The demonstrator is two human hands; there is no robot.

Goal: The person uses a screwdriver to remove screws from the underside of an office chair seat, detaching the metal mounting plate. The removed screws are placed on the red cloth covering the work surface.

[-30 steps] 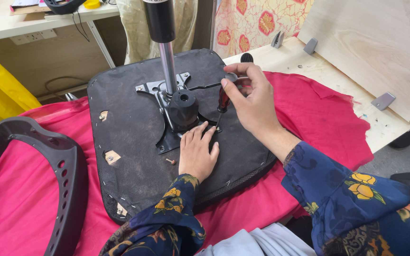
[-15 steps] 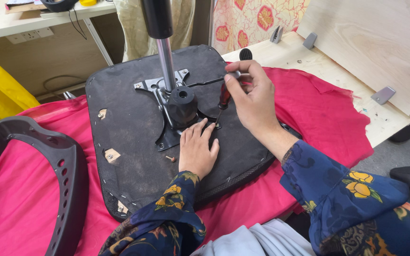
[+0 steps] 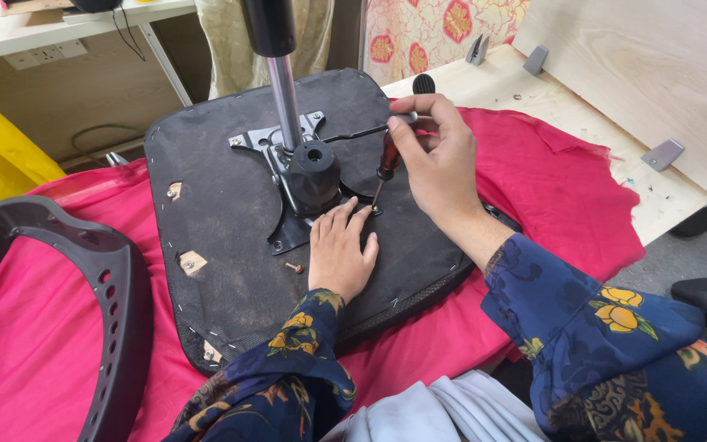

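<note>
Where the mounting plate (image 3: 288, 192) meets the upturned seat (image 3: 222, 245), a screwdriver (image 3: 385, 164) stands near upright, tip down at the plate's right corner. Its dark red handle is pinched in the right hand (image 3: 435, 164), fingers curled round the top, the hand above and just right of the shaft. Left hand (image 3: 339, 254): spread flat, palm down on the seat, fingertips touching the plate edge just beside the screwdriver tip. Both forearms wear dark blue floral sleeves.

Plate: black metal, fixed at the middle of the seat underside, carrying a black cylindrical hub (image 3: 314, 172) and a chrome gas column (image 3: 282, 90) rising upward out of frame. A thin lever (image 3: 353, 133) runs from the plate toward the right hand. Loose screw (image 3: 293, 267): lying on the seat, just left of the left hand. Seat: black fabric, stapled along its rim, with small bare wood patches on its left side.

Beneath the seat, a red cloth (image 3: 550, 180) covers the tabletop (image 3: 484, 90) of pale wood. Black plastic chair back (image 3: 67, 286): lying on the cloth at far left, well apart from the hands. Metal brackets (image 3: 663, 154) sit by a plywood panel at right.
</note>
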